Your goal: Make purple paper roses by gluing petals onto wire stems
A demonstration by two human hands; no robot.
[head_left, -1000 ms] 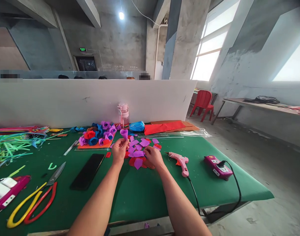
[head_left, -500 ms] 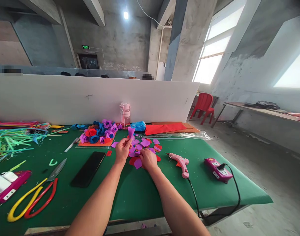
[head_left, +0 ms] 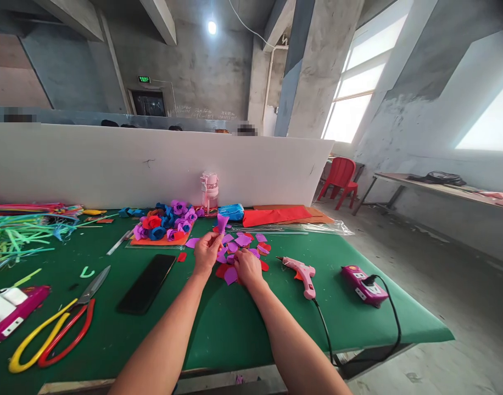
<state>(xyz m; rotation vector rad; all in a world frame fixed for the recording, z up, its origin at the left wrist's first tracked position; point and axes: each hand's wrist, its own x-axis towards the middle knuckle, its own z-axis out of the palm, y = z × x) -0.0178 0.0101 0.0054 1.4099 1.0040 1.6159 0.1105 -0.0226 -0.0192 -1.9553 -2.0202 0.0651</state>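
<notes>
My left hand (head_left: 207,252) pinches a purple petal piece (head_left: 222,222), which sticks up above the fingers. Close beside it, my right hand (head_left: 248,266) reaches down into a spread of loose petals (head_left: 243,240), purple and red, on the green table. Its fingers are curled downward and their tips are hidden, so whether they grip a petal does not show. Finished-looking flowers (head_left: 163,220) in purple, blue and red are heaped on an orange sheet to the left. A pink glue gun (head_left: 301,274) lies on its side to the right.
Scissors (head_left: 70,323) and a black phone (head_left: 146,283) lie to the left, near a bundle of green strips (head_left: 18,236). A pink bottle (head_left: 210,192) stands against the white partition (head_left: 152,164). A purple power strip (head_left: 364,285) with a cable sits at right.
The petal piece in my left hand has shifted very slightly right. My right hand stays low among the loose petals. The view has moved a little.
</notes>
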